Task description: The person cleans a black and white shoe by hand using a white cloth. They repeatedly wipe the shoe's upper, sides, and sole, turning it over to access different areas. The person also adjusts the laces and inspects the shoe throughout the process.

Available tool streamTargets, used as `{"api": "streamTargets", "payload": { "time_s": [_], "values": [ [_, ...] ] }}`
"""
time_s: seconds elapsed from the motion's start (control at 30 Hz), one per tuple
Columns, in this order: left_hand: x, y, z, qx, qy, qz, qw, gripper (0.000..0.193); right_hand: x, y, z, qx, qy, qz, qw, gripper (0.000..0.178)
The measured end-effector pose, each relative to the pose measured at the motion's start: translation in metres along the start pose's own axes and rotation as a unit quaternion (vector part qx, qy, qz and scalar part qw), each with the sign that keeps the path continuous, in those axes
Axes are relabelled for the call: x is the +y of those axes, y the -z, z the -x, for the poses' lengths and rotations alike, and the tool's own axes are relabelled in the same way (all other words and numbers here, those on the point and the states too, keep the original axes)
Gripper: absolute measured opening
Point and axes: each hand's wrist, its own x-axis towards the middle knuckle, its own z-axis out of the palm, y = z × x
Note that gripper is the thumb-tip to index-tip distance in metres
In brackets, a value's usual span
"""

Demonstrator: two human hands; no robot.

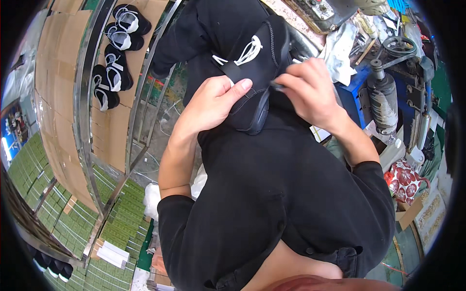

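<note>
A black shoe [255, 107] with a stitched sole edge lies across my lap. White laces [250, 51] are looped at its upper part. My left hand [209, 105] is closed around the shoe's left side, with the thumb pressed on the upper. At the shoe's right edge, my right hand [314, 93] pinches a small dark thing [277, 86]. Its kind is hard to make out, as the fingers cover most of it. Its tip is close to the sole edge; whether it touches is unclear.
Left of me, a metal rack [138, 104] bears cardboard and several black shoes [115, 77] with white laces. A machine with a cylindrical motor [383, 105] stands at right, near a cluttered bench. A red-and-white floral bag [406, 181] sits lower right.
</note>
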Motion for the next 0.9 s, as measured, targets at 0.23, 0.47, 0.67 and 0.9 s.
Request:
{"api": "streamTargets", "payload": {
  "time_s": [0.23,0.47,0.67,0.9],
  "values": [
    [0.007,-0.006,0.017,0.028,-0.081,-0.043,0.995,0.029,0.023,0.007,0.015,0.234,-0.251,-0.389,0.855,0.019],
    [0.019,-0.034,0.023,0.163,-0.294,-0.272,0.901,0.017,0.051,0.007,-0.013,0.199,-0.392,-0.548,0.712,0.035],
    [0.012,-0.056,0.027,0.202,-0.326,-0.426,0.819,0.029,0.042,-0.002,-0.029,0.233,-0.384,-0.603,0.659,0.039],
    [0.006,-0.06,0.021,0.226,-0.334,-0.454,0.794,0.012,0.068,-0.012,-0.018,0.203,-0.341,-0.522,0.755,0.046]
  ]
}}
